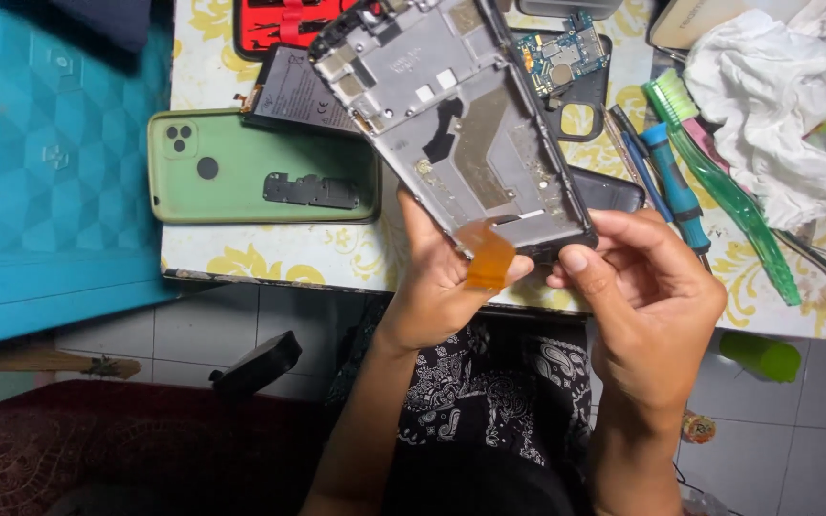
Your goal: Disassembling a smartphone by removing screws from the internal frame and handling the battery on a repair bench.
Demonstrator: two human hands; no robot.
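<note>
From the head camera, the person's left hand [432, 287] cupped the lower end of a stripped phone frame [456, 124], thumb and fingers pinching its bottom edge, while an amber strip of flex ribbon [488, 256] hung from that same edge against the palm. The right hand [647, 287] was closed in beside it, thumb tip pressed to the frame's lower corner and fingers curled behind; whether it actually gripped the ribbon I could not tell. The frame was tilted, held off the table [270, 250] over the person's lap.

To my eye the ribbon was the weak point: a sideways tug or a sharp fold looked likely to crease or tear it where it joined the frame. With the frame held only at one end and hanging past the table edge, a slip could drop it to the tiled floor [795, 420].

On the table lay a green phone case [241, 186] with a small black part [310, 190] on top, a circuit board [558, 57], a green brush [719, 186] and a blue screwdriver [676, 186] near the right hand, close enough that an elbow swing might knock them.
</note>
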